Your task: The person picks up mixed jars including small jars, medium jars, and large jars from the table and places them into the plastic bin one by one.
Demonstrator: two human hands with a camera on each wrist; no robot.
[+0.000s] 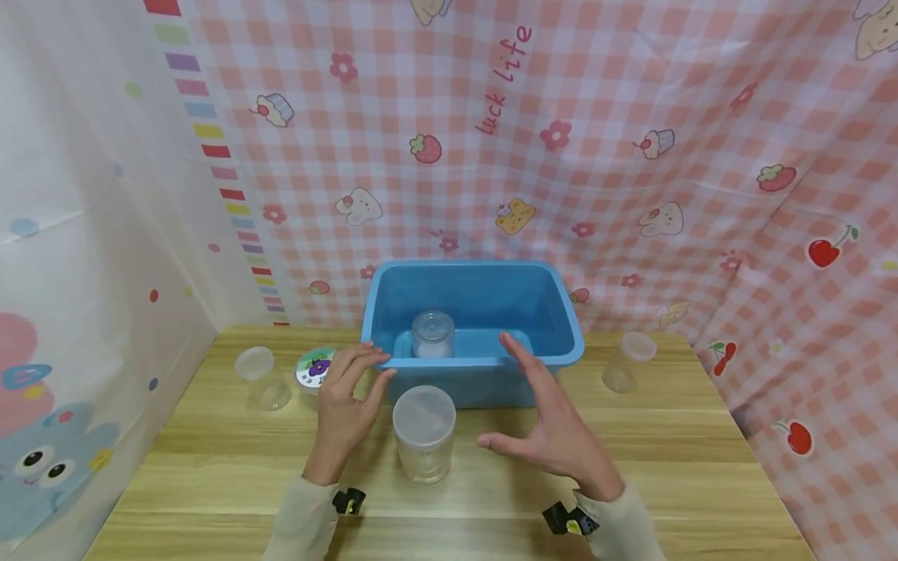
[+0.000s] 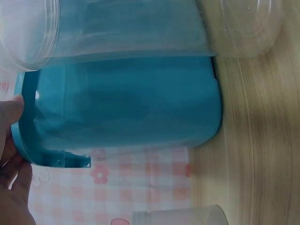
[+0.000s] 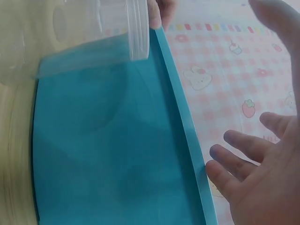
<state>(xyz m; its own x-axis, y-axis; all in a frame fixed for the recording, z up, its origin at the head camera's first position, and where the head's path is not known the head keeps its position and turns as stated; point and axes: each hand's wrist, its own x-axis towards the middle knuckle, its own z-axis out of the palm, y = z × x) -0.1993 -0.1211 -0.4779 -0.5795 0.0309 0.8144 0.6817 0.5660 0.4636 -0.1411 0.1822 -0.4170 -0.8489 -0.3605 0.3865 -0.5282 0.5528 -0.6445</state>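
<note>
A blue plastic tub (image 1: 484,382) stands on the wooden table with a small clear jar (image 1: 433,335) inside, left of its middle. My left hand (image 1: 347,405) grips the tub's front left corner, thumb and fingers about the rim (image 2: 18,136). In front of the tub stands a larger clear jar (image 1: 425,436) with a whitish translucent lid, between my hands and touched by neither. My right hand (image 1: 550,425) hovers before the tub's front right side, fingers and thumb spread and nothing in it. In the right wrist view its fingers (image 3: 234,161) appear near the rim.
Left of the tub are a small lidded clear jar (image 1: 263,379) and a round container (image 1: 314,370) with a purple and green picture on its lid. Another small clear jar (image 1: 629,362) stands to the right. A pink checked cloth (image 1: 596,187) hangs behind the table.
</note>
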